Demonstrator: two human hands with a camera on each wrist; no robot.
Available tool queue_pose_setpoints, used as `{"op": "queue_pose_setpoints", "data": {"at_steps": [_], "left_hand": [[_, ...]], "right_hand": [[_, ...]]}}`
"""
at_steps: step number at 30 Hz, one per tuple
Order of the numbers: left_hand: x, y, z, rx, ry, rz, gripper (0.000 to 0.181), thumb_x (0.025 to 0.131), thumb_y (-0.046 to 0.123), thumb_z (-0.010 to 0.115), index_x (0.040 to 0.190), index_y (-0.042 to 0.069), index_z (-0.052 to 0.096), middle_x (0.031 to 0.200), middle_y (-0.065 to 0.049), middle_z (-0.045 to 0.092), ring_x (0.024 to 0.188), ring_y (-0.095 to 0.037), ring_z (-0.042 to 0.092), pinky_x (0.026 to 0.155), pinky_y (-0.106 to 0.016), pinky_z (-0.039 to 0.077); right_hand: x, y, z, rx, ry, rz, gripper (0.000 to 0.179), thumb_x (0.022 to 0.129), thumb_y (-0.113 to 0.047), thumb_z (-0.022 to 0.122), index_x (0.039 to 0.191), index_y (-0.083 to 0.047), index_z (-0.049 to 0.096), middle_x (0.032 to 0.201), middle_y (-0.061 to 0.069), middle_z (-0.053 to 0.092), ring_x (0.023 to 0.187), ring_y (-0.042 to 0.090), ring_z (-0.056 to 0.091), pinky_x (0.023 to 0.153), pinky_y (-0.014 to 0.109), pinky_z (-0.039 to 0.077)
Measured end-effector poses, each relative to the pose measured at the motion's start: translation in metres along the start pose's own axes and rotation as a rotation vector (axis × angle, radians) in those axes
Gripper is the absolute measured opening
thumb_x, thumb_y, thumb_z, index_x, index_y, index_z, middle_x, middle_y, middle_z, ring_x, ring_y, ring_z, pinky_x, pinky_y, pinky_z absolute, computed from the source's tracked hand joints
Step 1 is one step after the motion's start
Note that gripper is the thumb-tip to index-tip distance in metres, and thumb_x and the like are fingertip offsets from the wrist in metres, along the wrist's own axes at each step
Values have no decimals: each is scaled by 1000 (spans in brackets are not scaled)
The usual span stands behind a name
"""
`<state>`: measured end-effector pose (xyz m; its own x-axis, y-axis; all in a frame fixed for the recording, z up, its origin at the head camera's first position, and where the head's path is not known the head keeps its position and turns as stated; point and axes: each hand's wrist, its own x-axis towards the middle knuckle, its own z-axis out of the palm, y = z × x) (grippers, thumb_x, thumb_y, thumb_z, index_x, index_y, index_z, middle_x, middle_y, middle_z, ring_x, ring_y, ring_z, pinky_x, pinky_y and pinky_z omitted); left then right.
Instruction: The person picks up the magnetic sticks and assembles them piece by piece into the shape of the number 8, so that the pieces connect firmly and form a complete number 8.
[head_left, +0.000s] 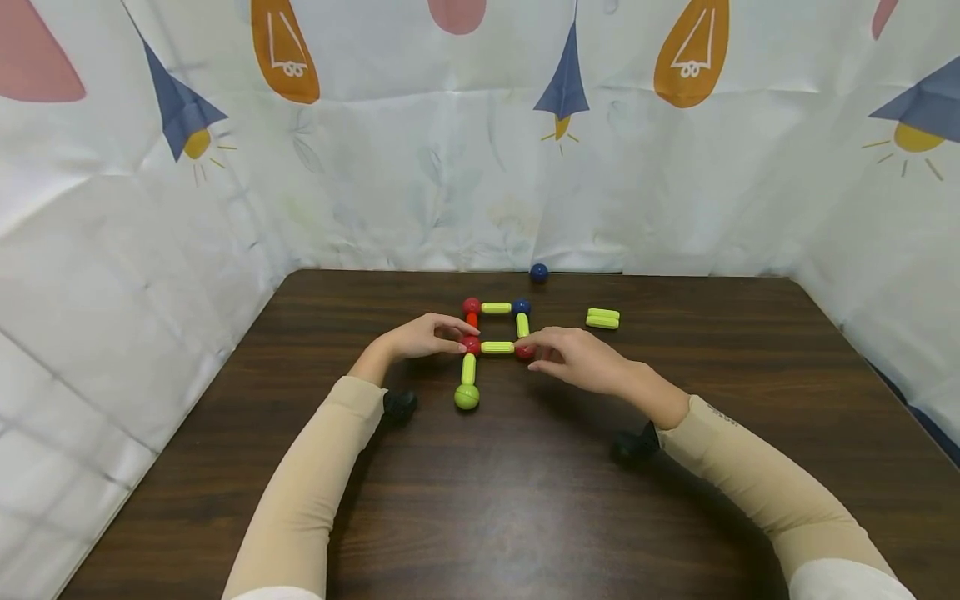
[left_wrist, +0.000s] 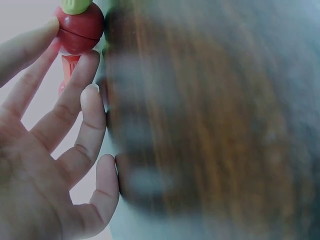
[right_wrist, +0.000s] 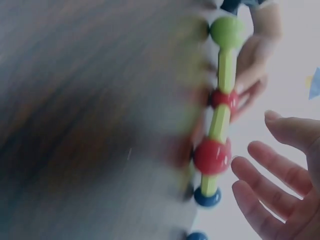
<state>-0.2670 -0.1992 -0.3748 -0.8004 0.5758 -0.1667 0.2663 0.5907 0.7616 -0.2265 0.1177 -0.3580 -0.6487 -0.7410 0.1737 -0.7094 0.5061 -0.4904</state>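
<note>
A flat square of sticks and balls lies on the table. My left hand [head_left: 422, 337] pinches the red ball [left_wrist: 82, 27] at its near left corner between thumb and fingers. From that ball a yellow-green stick [head_left: 468, 369] runs toward me to a green ball [head_left: 467, 397]. My right hand [head_left: 581, 358] hovers at the near right corner, fingertips right by another red ball [right_wrist: 212, 156], fingers loose and apart. A red stick [head_left: 472, 320] forms the left side, leading to a red ball [head_left: 472, 306]; a blue ball [head_left: 521, 307] marks the far right corner.
Two yellow-green sticks [head_left: 603, 318] lie side by side right of the square. A loose blue ball [head_left: 538, 272] sits at the far edge of the dark wooden table [head_left: 480, 500]. A patterned white cloth [head_left: 420, 192] hangs behind.
</note>
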Motion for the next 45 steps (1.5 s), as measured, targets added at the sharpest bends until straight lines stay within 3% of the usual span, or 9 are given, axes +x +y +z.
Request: {"op": "queue_pose_setpoints", "data": {"at_steps": [7, 13, 19, 35, 45], "left_hand": [[-7, 2, -2, 13, 16, 18, 46, 102, 15, 65, 145, 3, 57, 143, -18, 56, 133, -36, 50, 107, -51, 42], [-15, 6, -5, 34, 69, -7, 50, 102, 15, 65, 149, 5, 53, 135, -21, 60, 122, -39, 58, 102, -51, 47], [-22, 9, -5, 33, 92, 28, 58, 101, 15, 65, 154, 6, 45, 131, -19, 62, 114, -37, 62, 97, -49, 49], [-43, 9, 6, 48, 44, 50, 59, 101, 17, 68, 154, 10, 45, 117, -10, 68, 92, -24, 65, 82, -39, 50], [-54, 13, 13, 45, -25, 78, 54, 101, 17, 67, 152, 12, 50, 118, -8, 67, 96, -22, 65, 85, -39, 51]], "right_hand": [[-14, 25, -15, -24, 84, 51, 39, 94, -6, 75, 133, -3, 66, 120, 13, 69, 92, 19, 65, 80, 40, 54], [-25, 43, -27, -38, 137, 99, 36, 96, -4, 72, 131, -2, 67, 117, 15, 69, 92, 23, 64, 80, 44, 53], [-31, 59, -32, -41, 161, 164, 34, 97, -4, 71, 130, -1, 67, 119, 17, 68, 96, 28, 67, 82, 47, 53], [-35, 84, -41, -92, 139, 364, 33, 99, -9, 69, 130, 0, 67, 121, 19, 68, 98, 33, 65, 78, 48, 53], [-30, 92, -44, -149, 94, 432, 32, 99, -10, 68, 129, 2, 67, 116, 21, 67, 100, 34, 65, 79, 50, 53]]}}
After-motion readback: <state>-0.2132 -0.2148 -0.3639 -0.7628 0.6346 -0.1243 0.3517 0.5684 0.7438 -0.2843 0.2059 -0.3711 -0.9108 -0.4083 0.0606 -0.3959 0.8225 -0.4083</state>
